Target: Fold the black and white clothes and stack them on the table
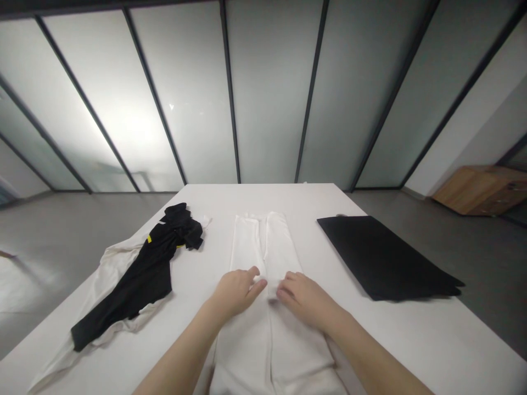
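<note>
White trousers (247,351) lie lengthwise in front of me, their two legs stretching toward the far side of the table. Over the left leg is my left hand (239,291), thumb and forefinger apart with nothing seen between them. My right hand (302,299) rests on the other leg near the middle seam, its fingers bent and drawn together at the cloth. A small dark fold shows by the right thumb. The undersides of both hands are hidden, and the near end of the trousers runs out of the picture.
On the left of the white table (206,195) lies a crumpled black garment (140,274) with yellow marks, over white cloth (113,260). Flat black sheets (379,255) lie on the right. Beyond stand frosted glass panels (272,99) and a wooden cabinet (477,189).
</note>
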Motion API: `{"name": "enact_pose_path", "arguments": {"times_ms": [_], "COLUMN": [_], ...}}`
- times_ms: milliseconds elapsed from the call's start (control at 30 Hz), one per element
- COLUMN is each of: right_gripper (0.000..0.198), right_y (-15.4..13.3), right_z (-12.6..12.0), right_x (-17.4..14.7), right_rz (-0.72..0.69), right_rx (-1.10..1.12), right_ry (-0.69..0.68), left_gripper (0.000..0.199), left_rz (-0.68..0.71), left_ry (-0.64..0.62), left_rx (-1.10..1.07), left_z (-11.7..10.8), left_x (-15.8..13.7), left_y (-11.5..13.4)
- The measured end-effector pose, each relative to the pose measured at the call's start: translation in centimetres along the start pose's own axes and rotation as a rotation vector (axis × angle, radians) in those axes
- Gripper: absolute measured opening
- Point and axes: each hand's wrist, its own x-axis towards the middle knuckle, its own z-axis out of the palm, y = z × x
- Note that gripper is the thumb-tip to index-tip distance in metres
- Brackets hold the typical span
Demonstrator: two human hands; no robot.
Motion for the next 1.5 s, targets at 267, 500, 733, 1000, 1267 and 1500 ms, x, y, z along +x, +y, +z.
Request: {"name": "enact_pose_path", "arguments": {"times_ms": [267,500,733,1000,1267,1500], "right_gripper": [0.040,0.034,0.036,0.031,0.040,0.040], "right_y": [2.8,1.1,1.3,2.0,1.2,4.3], "right_z": [1.9,0.8,1.1,0.6,0.7,1.9], "right_x": [0.8,0.5,0.2,0.2,0.0,0.5], "right_rz": [-0.036,0.052,0.007,0.005,0.056,0.036], "right_rx": [0.008,-0.102,-0.010,-0.085,-0.033,-0.109], "right_ry": [0.217,0.060,0.131,0.094,0.087,0.212], "left_gripper": [0.044,0.043,0.045,0.040,0.039,0.037], "left_rz": [0.070,0.036,0.030,0.037,-0.031,-0.016], "left_ry": [0.203,0.053,0.040,0.064,-0.025,0.139], "left_rx": [0.046,0.054,0.026,0.061,-0.054,0.116], "left_z": [1.8,0.4,0.1,1.3,-1.0,1.1], "left_x": [0.8,0.5,0.8,0.7,0.4,1.4], "left_y": [-2.2,-1.4,-2.0,-3.2,-1.4,-3.7]}}
